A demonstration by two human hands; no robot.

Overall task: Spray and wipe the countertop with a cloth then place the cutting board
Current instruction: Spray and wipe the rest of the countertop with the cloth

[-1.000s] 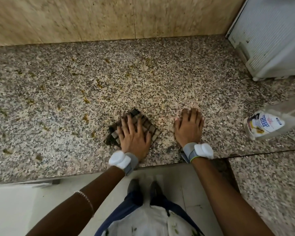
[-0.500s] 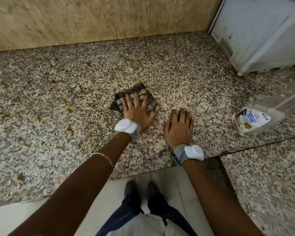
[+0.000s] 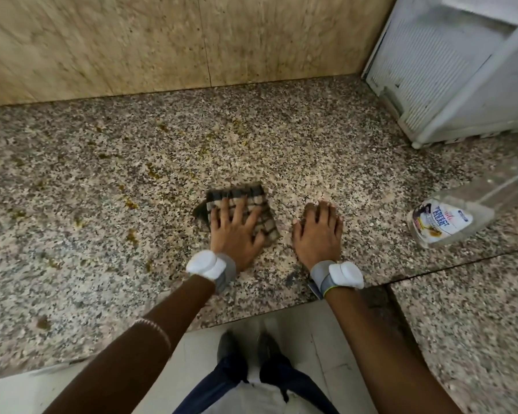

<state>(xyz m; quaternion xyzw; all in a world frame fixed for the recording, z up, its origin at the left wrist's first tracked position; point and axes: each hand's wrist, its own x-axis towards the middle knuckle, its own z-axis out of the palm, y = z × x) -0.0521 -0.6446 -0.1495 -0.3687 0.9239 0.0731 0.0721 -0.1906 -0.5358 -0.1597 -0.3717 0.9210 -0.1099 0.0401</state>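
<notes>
The left hand (image 3: 235,234) lies flat, its fingers (image 3: 240,209) spread and straight, pressing a small folded cloth (image 3: 237,192) of dark and tan woven checks onto the speckled granite surface (image 3: 87,249). The cloth's squared far edge shows just past the fingertips. The right hand (image 3: 319,234) rests palm down just beside it, fingers (image 3: 323,211) released and close together on bare stone, grasping nothing. Left of and beyond the left fingers, small yellowish-brown smears (image 3: 154,173) dot the polished stone across a wide stretch that runs to the mottled beige wall tiles (image 3: 132,46). Right of the right fingers lies a clear plastic spray bottle (image 3: 449,219) with a printed label, on its side, well apart from the hand. Beyond it stands a white ribbed plastic object (image 3: 449,73). A dark seam (image 3: 461,264) crosses the stone behind the bottle. The surface's front edge runs just behind both wrists.
</notes>
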